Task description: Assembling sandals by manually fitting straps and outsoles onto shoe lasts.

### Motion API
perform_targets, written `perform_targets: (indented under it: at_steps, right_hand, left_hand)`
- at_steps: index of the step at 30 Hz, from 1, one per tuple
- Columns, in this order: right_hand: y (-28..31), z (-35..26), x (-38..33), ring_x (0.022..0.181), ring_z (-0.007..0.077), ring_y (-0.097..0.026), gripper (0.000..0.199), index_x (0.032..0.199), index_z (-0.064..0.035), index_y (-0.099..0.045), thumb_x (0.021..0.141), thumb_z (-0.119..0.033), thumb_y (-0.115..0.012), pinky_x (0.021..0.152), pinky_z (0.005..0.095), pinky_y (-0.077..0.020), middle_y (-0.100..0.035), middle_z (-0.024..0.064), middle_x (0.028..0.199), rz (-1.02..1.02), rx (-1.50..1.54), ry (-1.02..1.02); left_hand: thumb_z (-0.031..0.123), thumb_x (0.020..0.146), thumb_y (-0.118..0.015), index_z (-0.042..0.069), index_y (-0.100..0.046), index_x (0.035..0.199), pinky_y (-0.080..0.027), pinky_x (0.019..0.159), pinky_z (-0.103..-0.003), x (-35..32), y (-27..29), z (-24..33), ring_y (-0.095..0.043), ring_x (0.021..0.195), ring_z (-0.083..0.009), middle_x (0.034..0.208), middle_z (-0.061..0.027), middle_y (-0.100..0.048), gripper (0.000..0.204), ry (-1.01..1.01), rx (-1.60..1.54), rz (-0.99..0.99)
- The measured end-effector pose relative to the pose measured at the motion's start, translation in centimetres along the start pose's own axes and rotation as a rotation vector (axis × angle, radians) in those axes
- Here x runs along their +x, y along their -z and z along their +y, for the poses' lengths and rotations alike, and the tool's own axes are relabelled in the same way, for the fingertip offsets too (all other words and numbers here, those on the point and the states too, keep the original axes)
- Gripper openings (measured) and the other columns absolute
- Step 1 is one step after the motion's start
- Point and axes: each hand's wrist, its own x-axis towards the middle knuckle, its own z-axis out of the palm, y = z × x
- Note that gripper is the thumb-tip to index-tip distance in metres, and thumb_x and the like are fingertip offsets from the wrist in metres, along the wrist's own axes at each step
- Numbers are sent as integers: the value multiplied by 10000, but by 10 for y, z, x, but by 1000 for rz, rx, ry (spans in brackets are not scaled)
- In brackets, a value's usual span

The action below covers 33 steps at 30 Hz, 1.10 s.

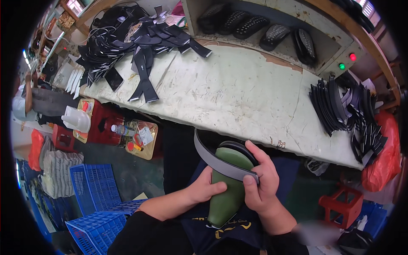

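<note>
A green shoe last [228, 189] is held tilted over my lap, with a black sole-like piece [239, 147] along its far end. My left hand [203, 187] is closed around the left side of the last, its thumb lying across the green surface. A grey strap with dark edges [221, 165] crosses over the last, and its left end curves up free. My right hand [263, 180] presses the strap's right end against the side of the last with the thumb, while its fingers reach round the far end. The underside of the last is hidden.
On the pale-covered bench [204, 89] lie black straps in a large pile [144, 42] and a stack [329, 106]. Black shoes [244, 25] sit in a metal cabinet behind. Blue crates [95, 187], red stools [342, 204] and a red bag [380, 157] stand around; another person [38, 100] is far left.
</note>
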Motion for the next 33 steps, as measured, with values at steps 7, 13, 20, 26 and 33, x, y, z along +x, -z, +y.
perform_targets:
  at_steps: [7,13,20,26,33]
  right_hand:
    - [9,-2,-23,1237,436,-563,165,863,28,-542,925,-104,-620,1035,456,-454,-397,417,1450,-82,189,-107]
    - [-6,-16,-28,1276,398,-519,256,894,-5,-544,965,-250,-563,1074,477,-389,-419,362,1441,-74,-138,-132]
    - [-23,-14,-29,1195,384,-548,231,881,-17,-536,954,-232,-578,1045,447,-404,-487,305,1321,-48,131,-192]
    - [-19,-27,-31,1208,320,-588,557,1302,67,-614,911,-309,-737,1043,430,-457,-608,280,1310,-150,-161,-41]
    - [-29,-27,-30,832,266,-540,176,830,-20,-541,875,-150,-650,860,372,-446,-542,132,890,-238,113,-196]
  left_hand:
    - [448,863,-790,36,-389,1466,-465,1053,-381,1,19,-6,-550,1259,-205,1370,-97,-559,833,-21,-29,-3]
    - [440,914,-735,40,-479,1423,-529,998,-395,-2,25,-3,-608,1210,-233,1336,-122,-606,696,190,-259,-65]
    - [381,940,-712,24,-506,1391,-531,1017,-442,-2,39,-5,-627,1202,-273,1327,-162,-620,612,158,-466,-173]
    - [341,916,-738,15,-533,1370,-524,1032,-454,-2,72,-16,-651,1170,-294,1284,-182,-647,595,232,-550,-160]
    - [302,728,-877,88,-512,1289,-367,1157,-462,0,59,-20,-484,1338,-295,1311,-103,-542,703,193,-584,-164]
